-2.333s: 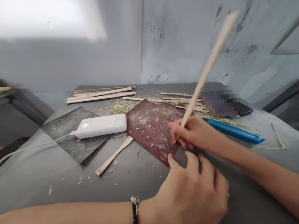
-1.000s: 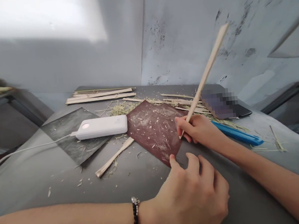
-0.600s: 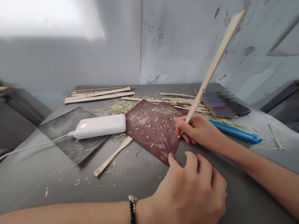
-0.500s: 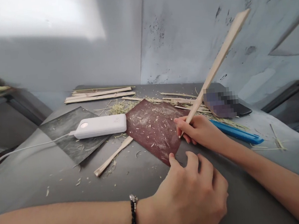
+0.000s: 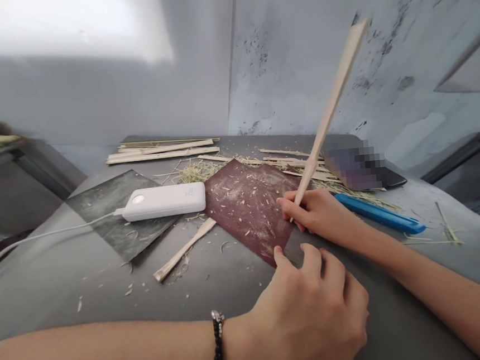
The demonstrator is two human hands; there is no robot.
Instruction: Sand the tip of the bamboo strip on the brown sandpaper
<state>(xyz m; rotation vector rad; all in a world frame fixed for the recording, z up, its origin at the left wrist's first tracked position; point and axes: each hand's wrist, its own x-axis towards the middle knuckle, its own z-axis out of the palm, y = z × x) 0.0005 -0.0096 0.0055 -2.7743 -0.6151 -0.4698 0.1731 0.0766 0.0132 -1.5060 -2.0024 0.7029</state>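
Note:
Between the thumb and fingers of my right hand (image 5: 316, 210) is a long pale bamboo strip (image 5: 330, 105), held like a pen and slanting up to the right. It has a notched, narrower part above the hand. My left hand (image 5: 313, 302), with a black bead bracelet at the wrist, is in front with its fingers apart and bent. Its thumb tip is at the near corner of a reddish-brown sheet of sandpaper (image 5: 246, 207), which is strewn with shavings. I see nothing held in that hand. Left of the sandpaper lies a shorter carved bamboo piece (image 5: 183, 252).
A white power bank (image 5: 166, 201) with a cable rests partly on a dark grey sheet (image 5: 119, 235). Bamboo strips (image 5: 162, 153) and shavings (image 5: 195, 172) lie at the back. On the right are a blue-handled cutter (image 5: 377, 213) and a phone (image 5: 391, 178). Walls stand behind the table.
The bamboo strip has swung to the left and stands more upright in my right hand. My left hand keeps its shape; the whole view has shifted slightly.

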